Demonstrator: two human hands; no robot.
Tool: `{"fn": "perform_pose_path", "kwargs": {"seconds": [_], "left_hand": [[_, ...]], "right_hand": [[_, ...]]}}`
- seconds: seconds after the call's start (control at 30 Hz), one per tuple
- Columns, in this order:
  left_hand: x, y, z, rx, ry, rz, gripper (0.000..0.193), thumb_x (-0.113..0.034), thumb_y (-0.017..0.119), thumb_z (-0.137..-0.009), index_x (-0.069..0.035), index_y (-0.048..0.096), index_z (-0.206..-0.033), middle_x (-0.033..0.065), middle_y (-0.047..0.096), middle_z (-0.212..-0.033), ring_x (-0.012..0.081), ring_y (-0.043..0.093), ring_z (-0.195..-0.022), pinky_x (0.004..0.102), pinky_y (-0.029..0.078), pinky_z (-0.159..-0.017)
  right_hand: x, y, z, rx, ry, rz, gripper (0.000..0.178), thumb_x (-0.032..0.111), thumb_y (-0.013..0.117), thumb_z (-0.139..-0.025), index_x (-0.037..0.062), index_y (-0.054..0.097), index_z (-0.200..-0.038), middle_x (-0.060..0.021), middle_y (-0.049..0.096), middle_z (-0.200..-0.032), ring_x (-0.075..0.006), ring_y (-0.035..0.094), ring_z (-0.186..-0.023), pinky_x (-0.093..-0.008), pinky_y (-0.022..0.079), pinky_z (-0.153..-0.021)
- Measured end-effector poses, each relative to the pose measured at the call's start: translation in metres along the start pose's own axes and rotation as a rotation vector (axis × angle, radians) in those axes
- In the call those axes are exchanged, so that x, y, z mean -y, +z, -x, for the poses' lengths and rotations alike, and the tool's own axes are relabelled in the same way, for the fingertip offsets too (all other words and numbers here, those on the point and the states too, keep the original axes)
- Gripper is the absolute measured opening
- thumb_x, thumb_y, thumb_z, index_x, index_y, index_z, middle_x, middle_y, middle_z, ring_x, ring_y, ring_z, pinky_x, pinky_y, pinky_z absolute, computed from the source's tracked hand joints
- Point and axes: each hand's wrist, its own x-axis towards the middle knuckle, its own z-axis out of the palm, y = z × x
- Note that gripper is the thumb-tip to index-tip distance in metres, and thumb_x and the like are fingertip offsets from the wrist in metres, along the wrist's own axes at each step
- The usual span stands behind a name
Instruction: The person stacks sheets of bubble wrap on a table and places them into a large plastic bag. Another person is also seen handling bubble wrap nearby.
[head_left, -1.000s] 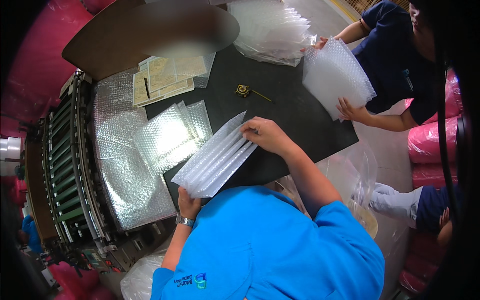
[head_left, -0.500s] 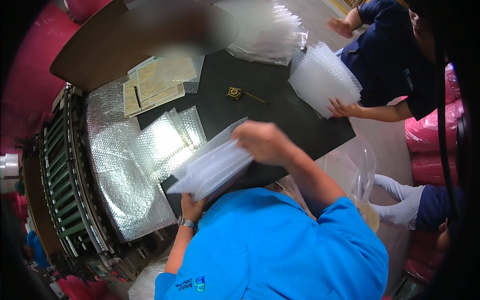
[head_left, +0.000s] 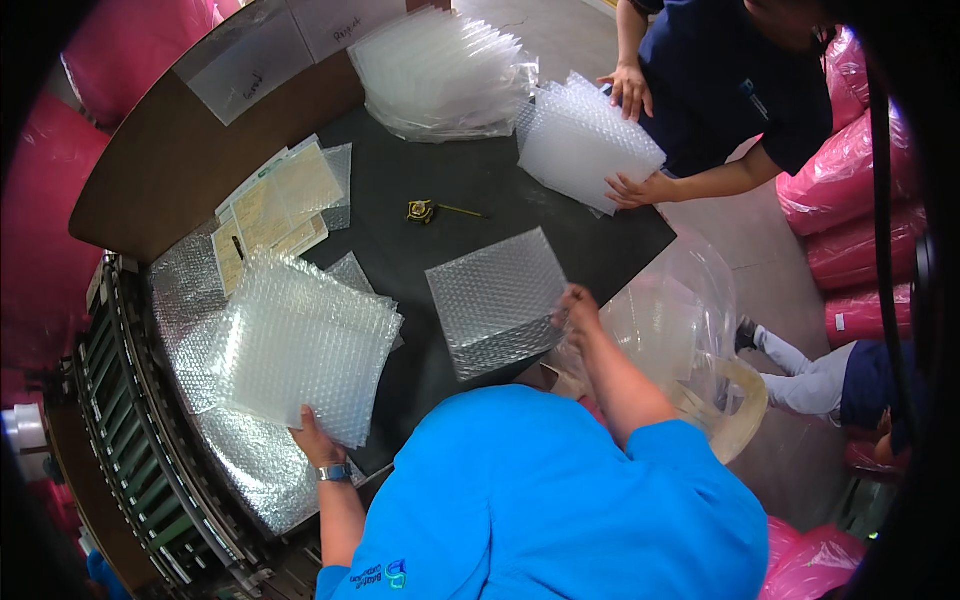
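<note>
My left hand grips the lower edge of a fanned stack of clear bubble-wrap sheets, its fingers mostly hidden beneath. Pinched at its right edge by my right hand, a single bubble-wrap sheet is held over the dark table. Part of another bubble-wrap piece shows behind the left-hand stack. A yellow tape measure lies beyond the single sheet, its blade pulled out a little.
Papers with a pen lie at the left. A large pile of clear bags sits at the back. Across the table a co-worker's hands hold another bubble-wrap stack. A roller conveyor borders the left side.
My hands have moved apart. The left has carried the stack leftward and laid it flatter; the right now holds one sheet away from it. The co-worker's other hand has come down onto their stack.
</note>
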Motion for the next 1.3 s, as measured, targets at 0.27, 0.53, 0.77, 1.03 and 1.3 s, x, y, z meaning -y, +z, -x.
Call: {"fn": "perform_pose_path", "kwargs": {"seconds": [0.27, 0.53, 0.77, 1.03, 1.3], "left_hand": [[-0.001, 0.093, -0.004, 0.487, -0.117, -0.175, 0.062, -0.016, 0.060, -0.074, -0.001, 0.028, -0.125, 0.0130, 0.040, -0.121, 0.0245, 0.041, -0.106, 0.0366, 0.032, -0.091], [0.038, 0.181, 0.031, 0.880, -0.324, -0.492, 0.068, -0.019, 0.060, -0.073, 0.002, 0.024, -0.126, 0.0137, 0.038, -0.123, 0.0246, 0.038, -0.109, 0.0349, 0.028, -0.094], [0.070, 0.232, 0.040, 1.126, -0.381, -0.599, 0.066, -0.038, 0.050, -0.081, -0.006, 0.020, -0.131, 0.0145, 0.037, -0.124, 0.0239, 0.037, -0.110, 0.0349, 0.029, -0.093], [0.137, 0.184, -0.012, 0.674, 0.039, -1.313, 0.069, -0.033, 0.064, -0.068, -0.002, 0.034, -0.123, 0.0256, 0.038, -0.115, 0.0355, 0.042, -0.104, 0.0390, 0.034, -0.089], [0.175, 0.158, -0.036, 0.430, -0.066, -1.257, 0.073, -0.034, 0.069, -0.059, 0.005, 0.040, -0.114, 0.0231, 0.048, -0.109, 0.0337, 0.047, -0.102, 0.0393, 0.037, -0.087]], "right_hand": [[0.051, 0.031, 0.040, 0.801, -0.048, -0.180, 0.084, 0.044, 0.062, -0.071, 0.0060, 0.017, -0.132, -0.0162, 0.034, -0.127, -0.0272, 0.035, -0.116, -0.0390, 0.028, -0.095], [0.037, -0.003, 0.058, 0.594, -0.091, 0.022, 0.069, 0.011, 0.069, -0.065, 0.0005, 0.034, -0.122, -0.0118, 0.045, -0.116, -0.0222, 0.041, -0.109, -0.0346, 0.032, -0.092], [0.023, -0.103, 0.073, 0.180, -0.143, -0.039, 0.059, 0.015, 0.069, -0.063, -0.0005, 0.044, -0.114, -0.0126, 0.054, -0.100, -0.0218, 0.052, -0.090, -0.0347, 0.040, -0.081], [-0.092, -0.303, 0.062, -0.567, -0.059, -0.576, 0.051, 0.009, 0.061, -0.073, 0.0083, 0.038, -0.118, -0.0128, 0.049, -0.107, -0.0284, 0.050, -0.094, -0.0434, 0.046, -0.073], [-0.056, -0.182, 0.011, -0.288, -0.123, 0.683, 0.062, 0.018, 0.064, -0.071, 0.0062, 0.032, -0.123, -0.0194, 0.042, -0.113, -0.0333, 0.042, -0.104, -0.0408, 0.035, -0.088]]}}
